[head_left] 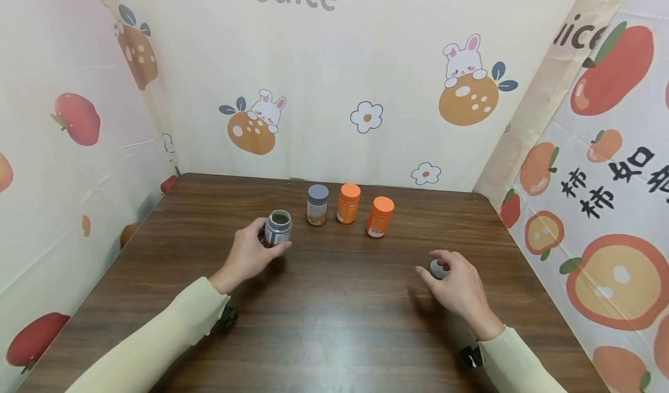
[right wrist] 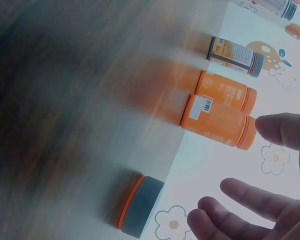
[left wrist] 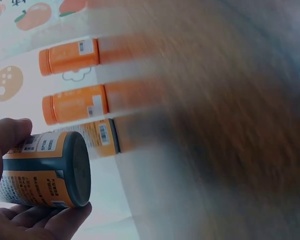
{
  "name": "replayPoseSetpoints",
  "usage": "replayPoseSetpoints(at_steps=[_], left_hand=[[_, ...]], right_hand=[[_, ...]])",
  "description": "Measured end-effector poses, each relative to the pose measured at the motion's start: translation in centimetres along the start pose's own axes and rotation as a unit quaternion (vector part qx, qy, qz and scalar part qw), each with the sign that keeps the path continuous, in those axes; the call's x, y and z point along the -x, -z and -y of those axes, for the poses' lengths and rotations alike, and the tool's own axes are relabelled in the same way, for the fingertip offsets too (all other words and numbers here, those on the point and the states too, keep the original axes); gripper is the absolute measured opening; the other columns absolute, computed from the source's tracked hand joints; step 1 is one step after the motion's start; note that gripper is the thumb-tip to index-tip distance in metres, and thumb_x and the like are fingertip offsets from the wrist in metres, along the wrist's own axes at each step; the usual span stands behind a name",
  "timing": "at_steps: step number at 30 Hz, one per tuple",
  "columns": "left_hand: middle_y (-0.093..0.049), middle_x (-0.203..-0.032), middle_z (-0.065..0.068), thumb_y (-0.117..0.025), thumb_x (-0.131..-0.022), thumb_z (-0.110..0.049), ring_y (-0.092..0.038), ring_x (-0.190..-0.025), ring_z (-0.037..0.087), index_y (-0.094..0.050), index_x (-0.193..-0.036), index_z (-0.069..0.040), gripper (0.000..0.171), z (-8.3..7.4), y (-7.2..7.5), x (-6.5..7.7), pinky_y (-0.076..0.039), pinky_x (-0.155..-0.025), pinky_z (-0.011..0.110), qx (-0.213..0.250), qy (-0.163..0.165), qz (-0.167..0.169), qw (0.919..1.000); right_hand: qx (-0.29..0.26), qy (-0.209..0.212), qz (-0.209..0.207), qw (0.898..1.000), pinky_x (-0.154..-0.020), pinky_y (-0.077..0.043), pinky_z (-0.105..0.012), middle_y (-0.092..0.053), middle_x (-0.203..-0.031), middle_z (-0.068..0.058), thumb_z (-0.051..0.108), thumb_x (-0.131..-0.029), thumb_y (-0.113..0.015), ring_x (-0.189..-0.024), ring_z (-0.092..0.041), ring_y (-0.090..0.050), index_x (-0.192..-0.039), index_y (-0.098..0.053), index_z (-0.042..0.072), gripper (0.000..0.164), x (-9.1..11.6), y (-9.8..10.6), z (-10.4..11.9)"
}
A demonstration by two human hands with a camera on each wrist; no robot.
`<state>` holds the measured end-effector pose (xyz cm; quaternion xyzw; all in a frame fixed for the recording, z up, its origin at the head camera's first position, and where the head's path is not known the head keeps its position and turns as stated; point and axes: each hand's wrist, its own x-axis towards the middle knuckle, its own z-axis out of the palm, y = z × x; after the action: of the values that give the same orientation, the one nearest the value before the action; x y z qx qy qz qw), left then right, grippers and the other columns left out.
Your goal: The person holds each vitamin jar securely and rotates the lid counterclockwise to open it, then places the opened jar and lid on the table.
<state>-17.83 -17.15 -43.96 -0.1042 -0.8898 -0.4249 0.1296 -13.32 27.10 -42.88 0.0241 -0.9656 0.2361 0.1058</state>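
My left hand [head_left: 261,248] grips an uncapped grey bottle with an orange label [head_left: 277,228], upright on the brown table [head_left: 334,323] left of centre. In the left wrist view the thumb and fingers curl round this bottle [left wrist: 45,170]. At the right, my right hand [head_left: 453,278] hovers with relaxed fingers beside a small grey lid with an orange rim [head_left: 438,270]. The right wrist view shows the lid [right wrist: 137,207] lying on the table, apart from the spread fingers [right wrist: 250,200].
Behind the hands stand three capped bottles in a row: one grey-capped [head_left: 317,205] and two orange ones [head_left: 348,203] [head_left: 379,216]. Printed fabric walls enclose the table on the left, back and right.
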Motion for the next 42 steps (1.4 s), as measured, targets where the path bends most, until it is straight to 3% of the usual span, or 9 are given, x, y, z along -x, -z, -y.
replayPoseSetpoints(at_steps=[10,18,28,42], left_hand=[[-0.068,-0.117,0.022,-0.086,-0.085,-0.027,-0.065,-0.099,0.032,-0.058,-0.124,0.003,0.057,1.2,0.9,-1.0,-0.053,-0.079,0.044,-0.014,0.026,-0.016,0.9994],[-0.066,-0.119,0.025,-0.084,-0.087,-0.028,-0.065,-0.106,0.037,-0.055,-0.129,0.005,0.061,2.2,1.4,-1.5,-0.053,-0.087,0.051,-0.012,0.057,-0.021,0.9981],[-0.060,-0.126,0.028,-0.080,-0.091,-0.030,-0.061,-0.114,0.041,-0.049,-0.133,0.007,0.064,3.7,2.1,-2.1,-0.051,-0.094,0.055,-0.005,0.105,0.001,0.9945],[-0.052,-0.135,0.030,-0.078,-0.093,-0.029,-0.053,-0.124,0.043,-0.042,-0.139,0.008,0.069,5.5,2.7,-2.4,-0.044,-0.104,0.058,0.018,0.160,0.019,0.9867]], right_hand=[[-0.003,0.019,-0.016,1.000,-0.077,-0.050,-0.047,-0.068,-0.108,-0.011,0.051,-0.089,-0.076,-0.094,-0.029,-0.063,-0.121,-0.071,0.011,0.051,0.5,-0.1,0.4],[-0.010,0.031,-0.031,0.999,-0.075,-0.048,-0.043,-0.068,-0.102,-0.009,0.045,-0.087,-0.079,-0.090,-0.028,-0.062,-0.115,-0.072,0.013,0.043,0.8,-0.2,0.6],[-0.024,0.057,-0.053,0.997,-0.076,-0.049,-0.046,-0.069,-0.101,-0.009,0.041,-0.087,-0.081,-0.090,-0.027,-0.064,-0.111,-0.074,0.012,0.039,1.1,-0.4,0.5],[-0.029,0.054,-0.049,0.997,-0.079,-0.050,-0.048,-0.070,-0.101,-0.008,0.039,-0.086,-0.082,-0.092,-0.026,-0.065,-0.110,-0.074,0.013,0.036,1.3,-0.2,0.4]])
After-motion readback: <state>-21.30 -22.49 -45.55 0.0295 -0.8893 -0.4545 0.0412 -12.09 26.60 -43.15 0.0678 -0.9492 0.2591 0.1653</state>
